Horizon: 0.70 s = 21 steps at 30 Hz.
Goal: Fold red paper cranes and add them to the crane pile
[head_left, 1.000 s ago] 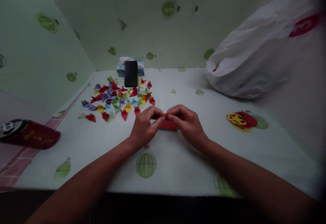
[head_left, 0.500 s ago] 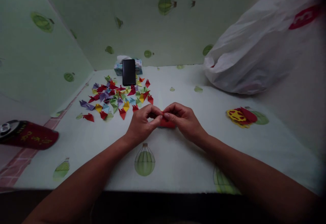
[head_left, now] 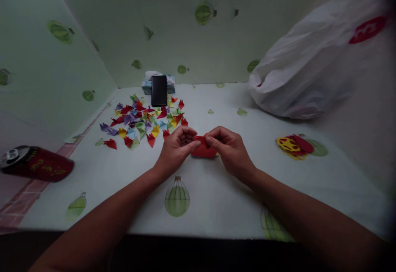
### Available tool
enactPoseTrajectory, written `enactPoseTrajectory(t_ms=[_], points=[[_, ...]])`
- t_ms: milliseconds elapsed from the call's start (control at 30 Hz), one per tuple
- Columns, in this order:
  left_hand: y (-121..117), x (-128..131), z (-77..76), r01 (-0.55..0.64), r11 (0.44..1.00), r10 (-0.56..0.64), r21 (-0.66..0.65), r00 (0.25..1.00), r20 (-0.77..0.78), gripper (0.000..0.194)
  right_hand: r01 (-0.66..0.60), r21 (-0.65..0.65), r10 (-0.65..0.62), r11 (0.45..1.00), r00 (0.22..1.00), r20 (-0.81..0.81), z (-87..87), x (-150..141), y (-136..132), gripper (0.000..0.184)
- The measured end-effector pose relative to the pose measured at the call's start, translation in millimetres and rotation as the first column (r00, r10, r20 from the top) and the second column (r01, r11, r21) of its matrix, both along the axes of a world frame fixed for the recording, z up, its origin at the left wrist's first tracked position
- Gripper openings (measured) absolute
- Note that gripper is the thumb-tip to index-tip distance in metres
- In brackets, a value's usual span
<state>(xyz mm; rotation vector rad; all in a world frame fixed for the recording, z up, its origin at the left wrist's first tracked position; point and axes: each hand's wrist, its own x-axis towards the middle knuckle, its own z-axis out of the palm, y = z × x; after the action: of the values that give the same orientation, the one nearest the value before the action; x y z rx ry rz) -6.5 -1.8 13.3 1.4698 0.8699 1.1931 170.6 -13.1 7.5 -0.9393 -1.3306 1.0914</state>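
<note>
My left hand (head_left: 177, 147) and my right hand (head_left: 227, 147) meet near the middle of the table. A small piece of red paper (head_left: 201, 139) spans between their fingertips, pinched by thumb and forefinger on each side. Right below it lies a stack of coloured paper (head_left: 203, 153) with a red sheet on top; its edges are partly covered by my hands. To the left of my hands spreads a pile of small folded paper shapes (head_left: 142, 120) in red, yellow, green, blue and purple.
A black phone (head_left: 159, 91) leans on a tissue box (head_left: 147, 86) behind the folded shapes. A red drink can (head_left: 46, 163) is at the left edge. On the right are yellow and red paper cut-outs (head_left: 295, 145) and a large white plastic bag (head_left: 297, 74).
My hands have moved slightly apart, and more of the red paper shows between the fingertips. The whole view has shifted a little.
</note>
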Motion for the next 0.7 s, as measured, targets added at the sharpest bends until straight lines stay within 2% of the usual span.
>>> enactPoseTrajectory(t_ms=[133, 300, 500, 700], points=[[-3.9, 2.6, 1.2, 0.053, 0.99, -0.052, -0.128, 0.999, 0.009, 0.016, -0.02, -0.025, 0.018, 0.999, 0.996, -0.085, -2.1, -4.2, -3.7, 0.018], [-5.2, 2.8, 0.7, -0.025, 0.991, 0.029, -0.128, 0.999, 0.028, 0.016, -0.045, -0.082, 0.039, 0.996, 0.996, -0.076, -4.4, -5.5, -3.9, 0.022], [-3.5, 3.3, -4.3, 0.032, 0.975, -0.005, -0.22, 0.992, 0.123, 0.022, -0.059, -0.109, 0.049, 0.992, 0.995, -0.088, -6.8, -6.8, -4.4, 0.024], [-0.1, 1.3, -5.4, 0.031, 0.978, -0.001, -0.206, 0.989, 0.145, 0.019, -0.192, -0.124, 0.175, 0.974, 0.975, -0.137, 0.1, -7.5, -7.6, 0.026]])
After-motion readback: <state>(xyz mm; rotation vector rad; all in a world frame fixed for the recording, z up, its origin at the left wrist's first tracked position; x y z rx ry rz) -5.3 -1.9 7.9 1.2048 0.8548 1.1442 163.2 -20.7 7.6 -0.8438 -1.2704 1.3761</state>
